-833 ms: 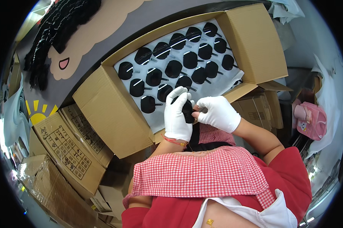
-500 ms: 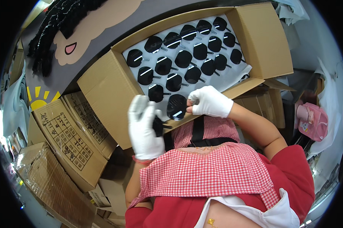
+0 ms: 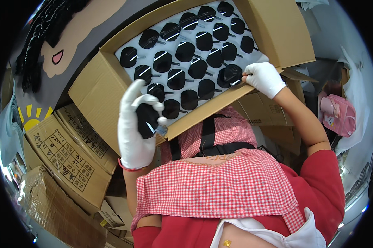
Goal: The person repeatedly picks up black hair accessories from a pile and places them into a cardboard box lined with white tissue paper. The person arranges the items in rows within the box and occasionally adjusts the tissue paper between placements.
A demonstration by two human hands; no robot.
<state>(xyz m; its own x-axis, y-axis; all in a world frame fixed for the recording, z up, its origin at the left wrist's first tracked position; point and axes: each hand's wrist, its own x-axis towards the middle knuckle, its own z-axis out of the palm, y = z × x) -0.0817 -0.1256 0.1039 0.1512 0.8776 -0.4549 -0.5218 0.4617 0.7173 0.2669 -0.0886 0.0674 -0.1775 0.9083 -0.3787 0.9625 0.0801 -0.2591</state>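
My left hand [image 3: 133, 128], in a white glove, is curled around a dark glossy lens [image 3: 147, 120] left of the carton's near corner. Greyish tabs stick out beside its thumb; how many pieces it holds is hidden. My right hand [image 3: 265, 79], in a white glove with bare fingertips, pinches a black lens [image 3: 232, 75] by its tab at the near right side of the carton. That lens overlaps another dark piece beneath. Rows of black lenses [image 3: 185, 51], each with a thin tab, lie on a white sheet [image 3: 219, 93] inside the open cardboard carton [image 3: 211, 109].
Carton flaps [image 3: 97, 93] spread out at the left and right. Marked cardboard boxes [image 3: 70, 157] stand at the left, with a tape-wrapped box [image 3: 50, 211] nearer. A pink bag [image 3: 339, 115] is at the right. Behind the carton rises a grey panel [image 3: 83, 53] with a cartoon figure.
My right hand has moved right and away from me along the carton's near side. More lenses now lie in the nearest row. My left hand has curled in, and the view has shifted slightly.
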